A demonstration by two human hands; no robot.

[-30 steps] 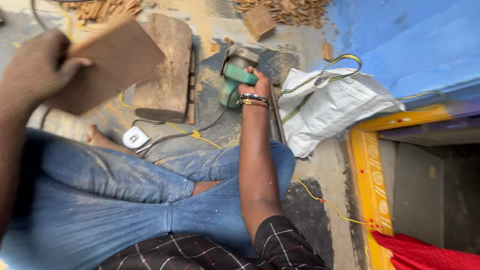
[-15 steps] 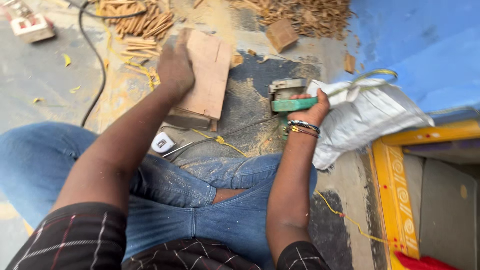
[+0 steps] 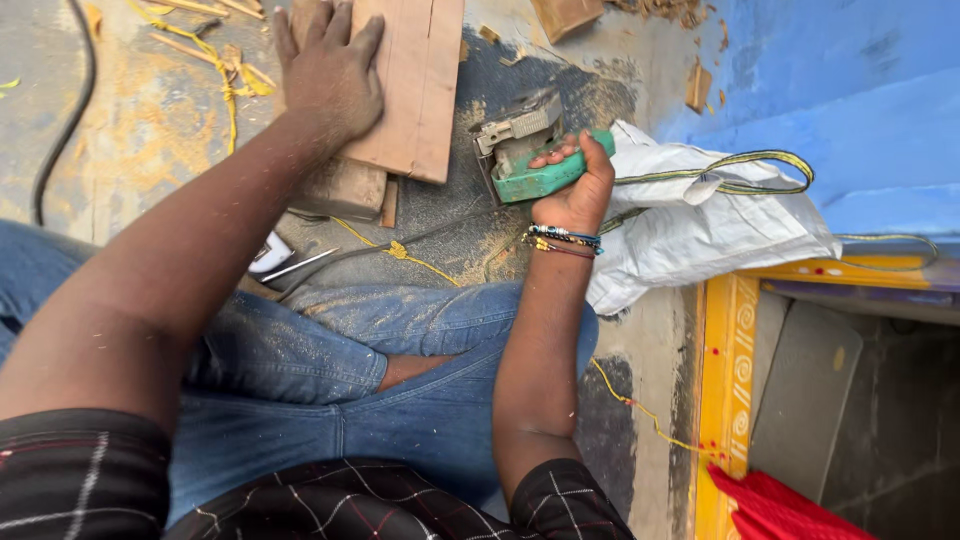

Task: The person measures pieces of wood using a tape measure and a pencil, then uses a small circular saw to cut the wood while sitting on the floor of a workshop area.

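**Hands on a board and a green saw**

Far left: a black cable lying in a curve on the dusty floor. Beside it, thin wood sticks and a yellow string in the sawdust.

Next, the left hand, pressed flat on a wooden board. Fingers spread apart, lying on top of the board, not curled around it. Board resting on a thicker wood block, up off the floor, near the top middle of the view. Just below the block, a small white thing by the knee, too hidden to tell what.

Down the middle: blue jeans, dusted with sawdust, legs folded. Checked dark sleeves at the bottom.

Right of the board, a power saw with a green handle, sitting on the floor just beside the board's edge. Right hand around the handle, fingers clamped tight on the green grip. Bead bracelets on that wrist.

Further right, a white sack with a striped strap, touching the hand's side. Behind it, a blue wall. Lower right, a yellow painted frame and a bit of red cloth.
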